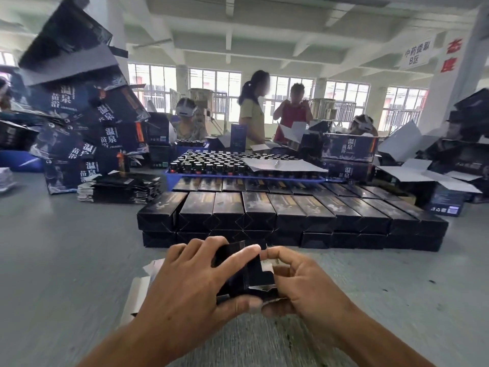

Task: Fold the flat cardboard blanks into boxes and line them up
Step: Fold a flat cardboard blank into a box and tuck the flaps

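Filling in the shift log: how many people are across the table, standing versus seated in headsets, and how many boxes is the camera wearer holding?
Standing people: 2
Seated people in headsets: 2
Half-folded box, held by the left hand and the right hand: 1
Total: 5 (4 people, 1 box)

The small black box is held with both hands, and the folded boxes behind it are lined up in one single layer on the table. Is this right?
Not quite. The head view shows the folded boxes stacked in two layers, not one. The rest stands: the left hand and the right hand both hold the small black box in front of them on the table.
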Tool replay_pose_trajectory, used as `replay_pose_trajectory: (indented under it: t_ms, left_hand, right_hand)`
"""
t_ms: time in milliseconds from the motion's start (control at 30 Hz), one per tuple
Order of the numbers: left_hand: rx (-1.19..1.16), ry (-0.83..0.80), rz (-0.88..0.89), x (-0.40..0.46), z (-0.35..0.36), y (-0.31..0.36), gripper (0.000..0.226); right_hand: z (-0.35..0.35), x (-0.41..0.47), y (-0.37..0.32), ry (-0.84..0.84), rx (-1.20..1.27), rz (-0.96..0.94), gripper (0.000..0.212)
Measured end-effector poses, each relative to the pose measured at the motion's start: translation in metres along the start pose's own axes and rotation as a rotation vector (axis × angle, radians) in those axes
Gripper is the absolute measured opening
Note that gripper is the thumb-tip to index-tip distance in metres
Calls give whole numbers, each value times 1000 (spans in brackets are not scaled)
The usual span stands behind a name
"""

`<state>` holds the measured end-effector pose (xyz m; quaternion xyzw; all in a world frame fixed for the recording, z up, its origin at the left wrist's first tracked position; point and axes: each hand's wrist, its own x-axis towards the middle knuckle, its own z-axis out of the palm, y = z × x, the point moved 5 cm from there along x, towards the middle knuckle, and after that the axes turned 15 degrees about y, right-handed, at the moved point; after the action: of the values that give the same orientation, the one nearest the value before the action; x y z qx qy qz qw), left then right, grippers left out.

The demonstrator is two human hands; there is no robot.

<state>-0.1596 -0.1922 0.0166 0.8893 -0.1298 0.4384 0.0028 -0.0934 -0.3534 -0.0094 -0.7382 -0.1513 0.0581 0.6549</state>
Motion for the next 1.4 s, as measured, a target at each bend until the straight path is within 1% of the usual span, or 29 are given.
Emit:
replay_pose_trajectory:
  t_ms: [100, 367, 567, 700, 833, 867, 1033, 1167, 1300, 1400]
  left_hand:
    - [-6, -1, 23, 0, -1, 1, 63]
    - [-30, 3, 36, 2, -3, -2, 60]
    - [-95, 3, 10, 1, -6, -2, 57]
    - [-93, 47, 26, 2, -9, -2, 53]
    - [-65, 42, 44, 2, -6, -3, 67]
    - [-62, 45, 45, 2, -6, -3, 68]
    - [-65, 50, 38, 1, -4, -4, 68]
    - [-95, 75, 19, -1, -4, -3, 64]
    - [-96, 76, 3, -1, -4, -3, 75]
    - [-77, 86, 17, -1, -4, -2, 67]
  right_hand:
    - [-1, 0, -4, 11, -3, -44, 27]
    - [-1, 0, -9, 74, -90, -191, 38]
    - [-3, -1, -9, 134, -107, -239, 37]
    - [-1, -4, -10, 166, -114, -275, 40]
    - [-1, -5, -12, 229, -145, -340, 54]
    - [-1, -6, -13, 232, -157, -357, 55]
    - [0, -8, -15, 235, -192, -409, 36]
    - [-1, -9, -15, 237, -213, -415, 35]
    - [0, -10, -17, 218, -234, -431, 34]
    - [-1, -10, -17, 202, -229, -444, 32]
